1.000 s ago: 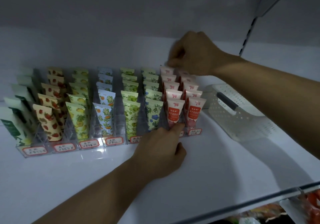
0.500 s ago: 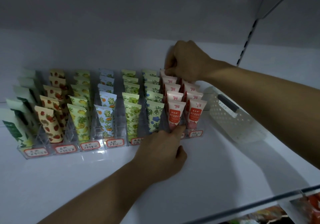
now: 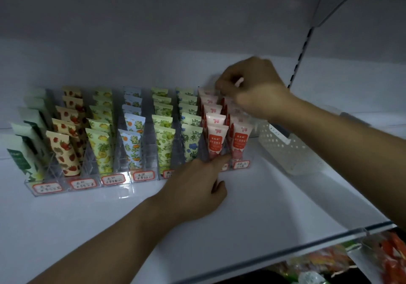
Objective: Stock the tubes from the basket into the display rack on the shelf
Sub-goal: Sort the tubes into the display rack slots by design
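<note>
Right hand (image 3: 252,88) pinches a pink tube (image 3: 238,82) over the back of the clear acrylic display rack (image 3: 123,180); left hand (image 3: 197,184), fingers curled, presses the rack's front. White perforated plastic basket (image 3: 285,149) sits just right.

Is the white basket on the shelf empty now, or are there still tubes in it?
Cannot tell. The white basket stands right of the display rack, but the right arm covers most of its inside, and no tube shows through its holes.
</note>
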Tool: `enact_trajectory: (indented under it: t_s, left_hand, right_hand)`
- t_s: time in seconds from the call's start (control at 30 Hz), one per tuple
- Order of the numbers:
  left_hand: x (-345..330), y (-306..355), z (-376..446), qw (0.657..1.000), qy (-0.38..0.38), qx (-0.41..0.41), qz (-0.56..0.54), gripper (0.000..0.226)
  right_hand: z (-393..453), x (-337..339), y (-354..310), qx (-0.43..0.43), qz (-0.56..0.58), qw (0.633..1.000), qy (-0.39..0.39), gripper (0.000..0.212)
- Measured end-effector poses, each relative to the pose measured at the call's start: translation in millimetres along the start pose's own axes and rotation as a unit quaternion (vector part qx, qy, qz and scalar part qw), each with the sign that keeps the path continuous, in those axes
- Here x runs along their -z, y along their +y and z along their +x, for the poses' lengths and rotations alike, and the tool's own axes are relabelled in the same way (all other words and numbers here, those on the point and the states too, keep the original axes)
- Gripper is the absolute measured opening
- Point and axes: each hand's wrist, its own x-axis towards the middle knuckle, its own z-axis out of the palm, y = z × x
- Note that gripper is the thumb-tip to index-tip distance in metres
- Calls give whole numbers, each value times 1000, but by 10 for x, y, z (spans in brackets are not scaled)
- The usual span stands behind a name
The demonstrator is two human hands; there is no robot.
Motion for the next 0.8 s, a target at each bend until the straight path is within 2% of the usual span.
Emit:
enact_trajectory:
  t_s: [0.13, 0.2, 0.3, 0.43, 0.57, 0.7, 0.8]
  left_hand:
    - [190, -47, -67, 998, -28, -33, 40, 38]
    - [315, -89, -116, 995, -50, -37, 75, 30]
    - [479, -211, -270, 993, -32, -30, 108, 36]
    - [535, -346, -483, 994, 25, -29, 105, 37]
    - [387, -311, -566, 994, 49, -6, 102, 42]
    - [333, -272, -551, 991, 34, 1, 130, 45]
    - [330, -250, -555, 988, 23, 18, 152, 44]
  right_hand:
    - [-268, -76, -289, 94, -18, 993, -66, 16]
    - [-287, -137, -372, 92, -21, 990, -108, 13]
    - [-246, -267, -437, 85, -66, 982, -153, 13]
    - [-174, -379, -492, 70, -81, 985, -136, 27]
    - [-141, -455, -532, 31, -58, 991, -119, 25]
    - [-148, -569, -546, 3, -70, 994, -86, 29]
    - [-248, -586, -573, 46, -122, 991, -44, 31]
